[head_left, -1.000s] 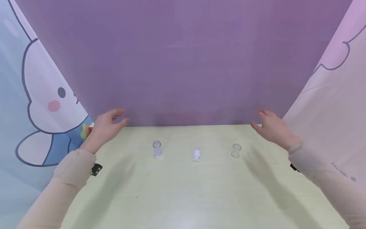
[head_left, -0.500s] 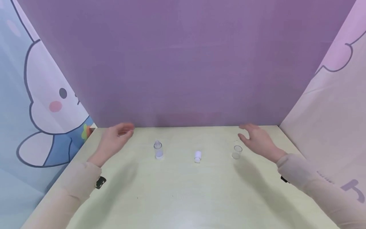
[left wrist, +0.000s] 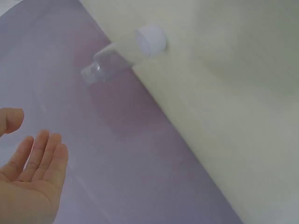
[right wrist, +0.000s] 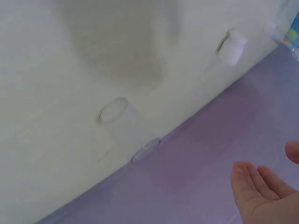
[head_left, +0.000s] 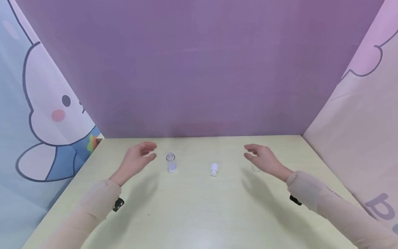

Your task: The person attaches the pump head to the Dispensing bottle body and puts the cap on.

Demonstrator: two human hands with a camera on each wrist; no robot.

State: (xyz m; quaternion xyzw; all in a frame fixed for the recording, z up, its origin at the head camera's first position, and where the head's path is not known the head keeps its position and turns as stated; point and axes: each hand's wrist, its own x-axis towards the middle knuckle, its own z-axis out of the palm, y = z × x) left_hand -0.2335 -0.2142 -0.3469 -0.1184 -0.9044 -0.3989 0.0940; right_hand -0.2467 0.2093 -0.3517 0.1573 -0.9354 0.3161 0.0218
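My left hand [head_left: 136,159] hovers over the table with loosely bent fingers and thumb apart, holding nothing. Just to its right stands a small clear bottle [head_left: 171,163] with a narrow neck and a white base [left wrist: 152,40]. A short white cap-like piece [head_left: 214,169] stands upright between the two hands, its narrower part at the bottom. Also free of any object, my right hand [head_left: 262,159] hangs above a clear cylindrical cover [right wrist: 127,128] and hides most of it in the head view. Both palms face inward, and the fingers [right wrist: 247,184] of the right are relaxed.
The pale table [head_left: 199,207] ends at a purple backdrop [head_left: 199,69]. Cloth panels with cartoon prints hang at the left [head_left: 46,103] and right [head_left: 363,121]. Dark wrist devices [head_left: 118,204] show under both sleeves.
Both hands have moved inward and down, the left nearing the bottle and the right passing over the clear cover. The bottle, white piece and cover keep their places.
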